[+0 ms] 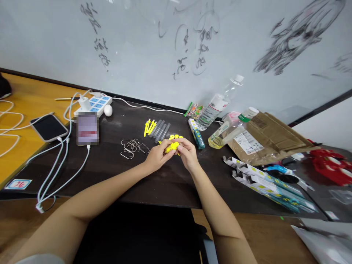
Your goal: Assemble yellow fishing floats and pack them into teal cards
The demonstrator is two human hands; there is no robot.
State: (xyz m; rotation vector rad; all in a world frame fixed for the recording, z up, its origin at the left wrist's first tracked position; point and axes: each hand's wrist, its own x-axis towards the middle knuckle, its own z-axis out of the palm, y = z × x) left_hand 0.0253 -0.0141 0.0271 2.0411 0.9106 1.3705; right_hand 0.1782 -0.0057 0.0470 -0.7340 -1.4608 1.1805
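Observation:
Between my left hand and my right hand is a small yellow plastic part, pinched by the fingers of both just above the dark table. Its exact kind is not clear. More yellow pieces lie right behind my fingertips, partly hidden by them. Farther back are several clear tubes side by side, with thin yellow sticks to their left. A loose heap of bent metal hooks rests left of my left hand.
Right of my hands stand a slim box, a water bottle and a bottle of yellow liquid. Beyond are a brown parcel and long opened boxes. Phones, cables and a power strip occupy the left.

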